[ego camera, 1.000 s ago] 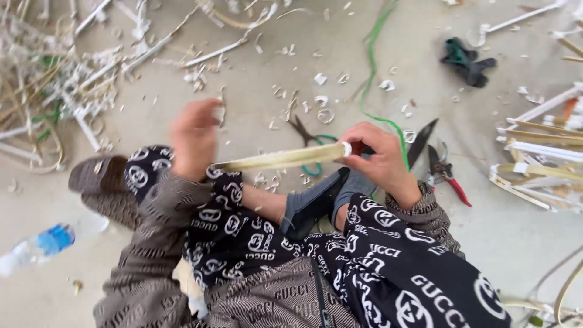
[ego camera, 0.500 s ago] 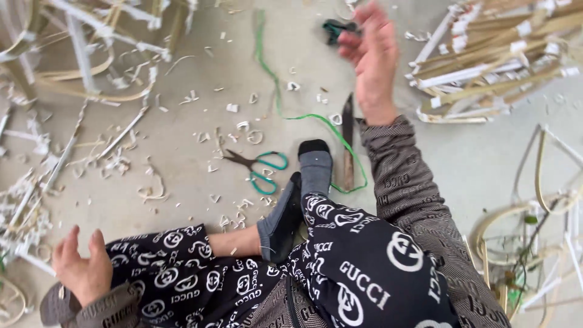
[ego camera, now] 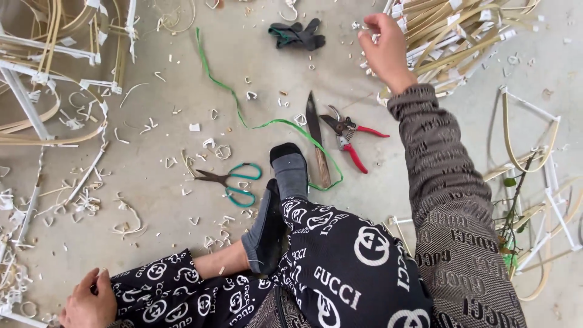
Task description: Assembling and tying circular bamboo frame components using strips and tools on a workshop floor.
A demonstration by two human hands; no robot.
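Lower left of the frame: left hand point(ego camera: 90, 302) rests loosely curled on the knee, holding nothing. Centre: scissors point(ego camera: 228, 180), knife point(ego camera: 317, 141), pruning shears point(ego camera: 347, 135) lie on the floor point(ego camera: 152, 91). Upper right: right hand point(ego camera: 384, 50) reaches the bamboo strip bundle point(ego camera: 461, 36), fingers pinching (hold uncertain). Judged step: picking a strip; drawing one free seems needed.

bamboo strip pile point(ego camera: 467, 36): loose heap of pale tan split strips, many bound or tipped with white tape, lying criss-crossed on concrete floor at top right. strips mostly slant from lower left to upper right, some bowed. right hand point(ego camera: 381, 48) at pile's left edge, fingers curled, fingertips pinching near a taped strip end; exact strip gripped can't tell. left hand point(ego camera: 90, 302) low at bottom left, resting on patterned trouser knee, fingers loosely bent, holding nothing visible.
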